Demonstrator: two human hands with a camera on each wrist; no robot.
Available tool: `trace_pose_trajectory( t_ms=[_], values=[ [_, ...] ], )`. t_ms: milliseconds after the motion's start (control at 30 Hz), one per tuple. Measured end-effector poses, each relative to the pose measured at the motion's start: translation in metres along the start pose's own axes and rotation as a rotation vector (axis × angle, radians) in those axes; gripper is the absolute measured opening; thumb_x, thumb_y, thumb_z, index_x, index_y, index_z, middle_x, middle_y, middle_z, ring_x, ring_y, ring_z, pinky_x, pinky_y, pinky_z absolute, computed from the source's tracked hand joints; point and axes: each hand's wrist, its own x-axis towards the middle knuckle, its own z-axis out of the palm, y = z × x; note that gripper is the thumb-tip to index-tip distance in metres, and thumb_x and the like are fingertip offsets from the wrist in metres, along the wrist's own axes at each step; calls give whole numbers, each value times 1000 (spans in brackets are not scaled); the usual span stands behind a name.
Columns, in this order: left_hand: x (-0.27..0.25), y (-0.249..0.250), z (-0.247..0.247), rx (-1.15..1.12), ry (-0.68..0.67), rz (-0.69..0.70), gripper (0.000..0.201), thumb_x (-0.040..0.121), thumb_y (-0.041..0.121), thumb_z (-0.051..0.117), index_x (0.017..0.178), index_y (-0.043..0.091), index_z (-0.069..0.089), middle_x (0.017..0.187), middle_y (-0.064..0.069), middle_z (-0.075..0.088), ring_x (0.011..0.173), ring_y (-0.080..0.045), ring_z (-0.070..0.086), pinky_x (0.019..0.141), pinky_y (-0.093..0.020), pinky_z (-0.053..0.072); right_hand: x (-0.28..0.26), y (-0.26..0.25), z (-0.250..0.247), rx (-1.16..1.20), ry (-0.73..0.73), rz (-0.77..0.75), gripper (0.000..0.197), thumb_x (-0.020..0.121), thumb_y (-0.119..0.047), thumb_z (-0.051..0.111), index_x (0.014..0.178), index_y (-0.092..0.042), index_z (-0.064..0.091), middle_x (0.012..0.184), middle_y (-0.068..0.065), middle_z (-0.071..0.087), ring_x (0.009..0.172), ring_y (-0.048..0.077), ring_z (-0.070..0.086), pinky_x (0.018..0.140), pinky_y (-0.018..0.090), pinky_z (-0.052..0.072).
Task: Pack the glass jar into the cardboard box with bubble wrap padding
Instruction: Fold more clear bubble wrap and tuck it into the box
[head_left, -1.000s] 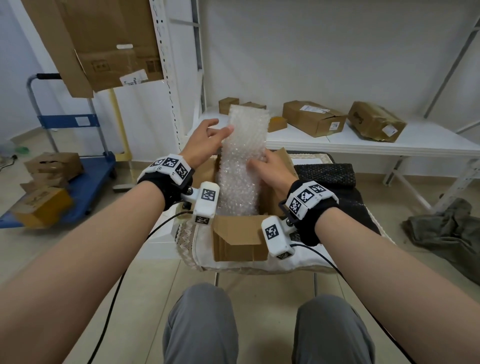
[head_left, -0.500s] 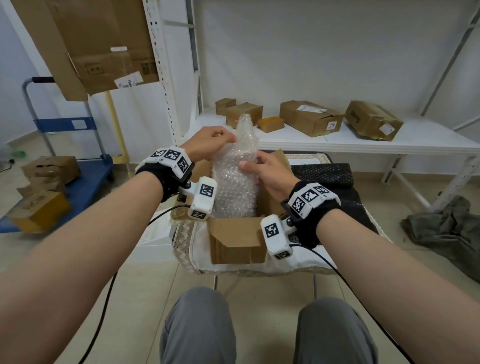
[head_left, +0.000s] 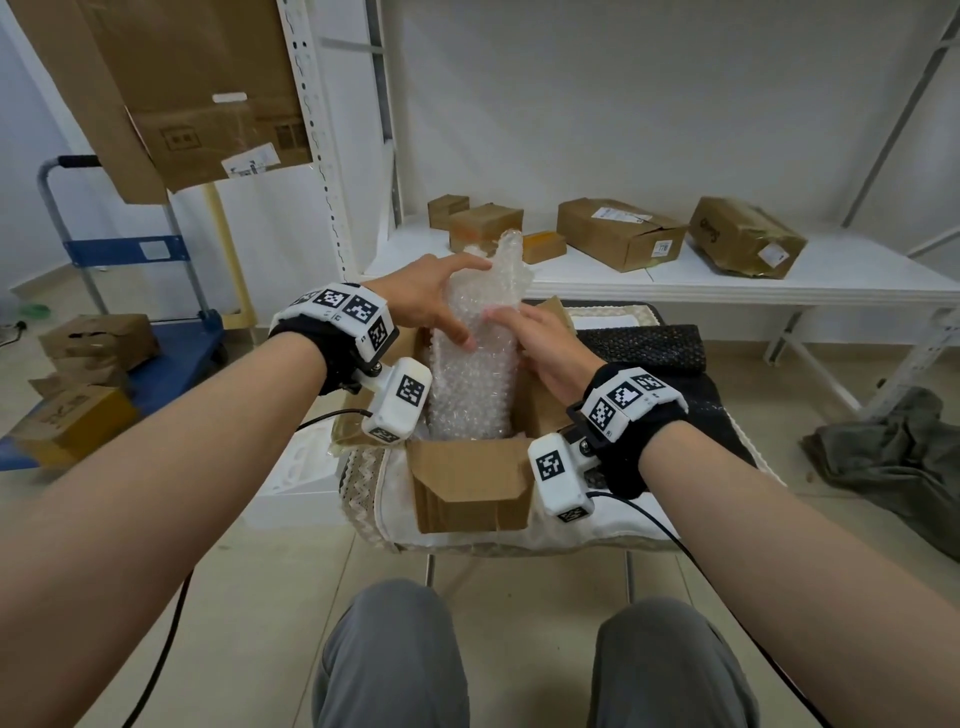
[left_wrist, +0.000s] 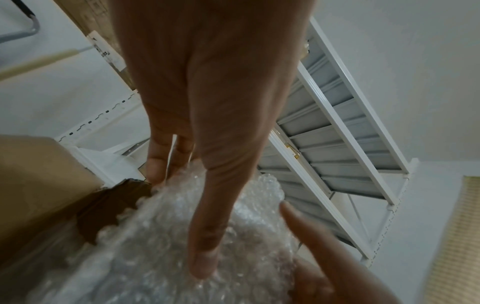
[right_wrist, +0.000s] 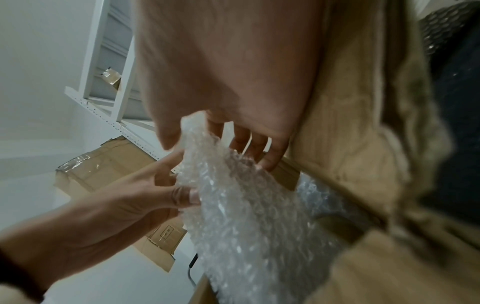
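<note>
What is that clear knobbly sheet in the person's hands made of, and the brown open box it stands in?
The clear knobbly sheet looks like thin glossy plastic bubble wrap: rows of shiny air pockets. The brown open box seems to be matte corrugated cardboard, with faint ribbing on its flap.

White walls and a pale tiled floor (head_left: 249, 597); a white metal shelf (head_left: 727, 283) far right (several cardboard parcels on it), blue trolley (head_left: 156, 358) left.
</note>
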Motion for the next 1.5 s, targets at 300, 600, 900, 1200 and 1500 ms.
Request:
trace_pose_trajectory(
  t_ms=[300, 600, 900, 1200, 1500],
  values=[
    [3, 8, 6, 55, 81, -62, 69, 58, 43, 91, 115, 20, 61, 109, 0, 56, 96, -18, 51, 77, -27, 38, 6, -4, -9, -34, 210, 23, 51, 96, -49, 48, 115, -5, 65, 116, 16, 68, 100, 24, 67, 71, 27, 50],
    [-1, 8, 4, -243, 35, -34, 27, 71, 33, 85, 69, 13, 68, 67, 0, 62, 63, -15, 56, 60, -23, 41, 0, -1, -25, -314, -37, -26, 103, 63, -27, 85, 146, -29, 25, 141, 3, 44, 126, 21, 47, 106, 42, 43],
    [10, 0, 28, -544, -97, -139, 42, 77, 21, 80, 111, 9, 59, 109, -11, 67, 97, -27, 66, 87, -42, 56, -1, -2, -19, -441, 48, 17, 94, 59, -18, 81, 137, -23, 29, 124, 15, 55, 111, 31, 59, 95, 50, 52],
    [17, 2, 35, 216, -268, -147, 71, 82, 73, 49, 123, 16, 58, 125, -5, 60, 110, -23, 57, 102, -41, 44, -4, -7, -16, -679, 34, -20, 78, 82, -24, 75, 142, -17, 28, 102, -2, 47, 104, 22, 51, 94, 41, 49],
    [24, 10, 56, 140, -181, -197, 30, 85, 35, 71, 90, 9, 57, 82, -3, 62, 82, -21, 59, 79, -36, 49, 2, -15, -1, -1069, -54, 146, 75, 83, -38, 74, 139, -12, 33, 108, 10, 59, 94, 30, 67, 68, 38, 58]
  ],
)
